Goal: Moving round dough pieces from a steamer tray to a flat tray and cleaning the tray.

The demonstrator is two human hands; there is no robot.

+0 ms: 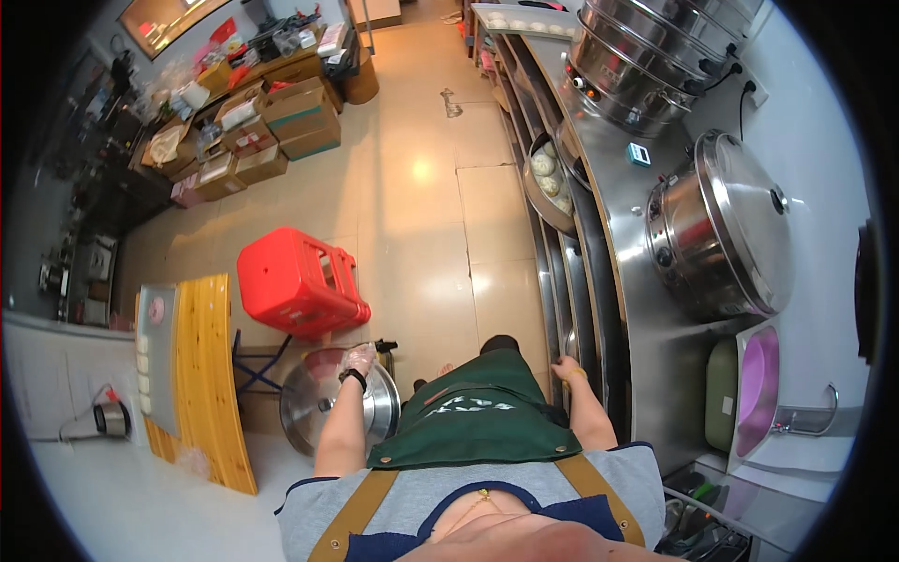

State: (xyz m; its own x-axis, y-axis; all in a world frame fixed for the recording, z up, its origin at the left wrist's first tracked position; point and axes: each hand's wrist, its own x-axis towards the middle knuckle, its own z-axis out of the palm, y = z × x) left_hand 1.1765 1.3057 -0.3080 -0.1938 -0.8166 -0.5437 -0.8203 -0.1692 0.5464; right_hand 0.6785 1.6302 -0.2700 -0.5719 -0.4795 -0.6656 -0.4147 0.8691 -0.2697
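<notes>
My left hand [358, 360], in a clear plastic glove with a black band at the wrist, hangs over the far rim of a round steel lid [382, 401]. A black handle-like part [386, 347] sticks out just beside its fingers. Whether these fingers grip anything is too small to make out. Close to the front edge of the shelving under the steel counter, my right hand [567, 368] is bare, with a yellow band at the wrist. Its fingers are partly hidden, and I cannot see anything held. Between both arms hangs my dark green apron [478, 407].
A red plastic jerrycan [295, 276] stands on the floor ahead left. Beyond the left arm is a wooden board [211, 365] with a metal tray [159, 361]. A round steamer tray [536, 201] of buns sits in the shelving. Steel steamers [707, 229] occupy the right counter [613, 178].
</notes>
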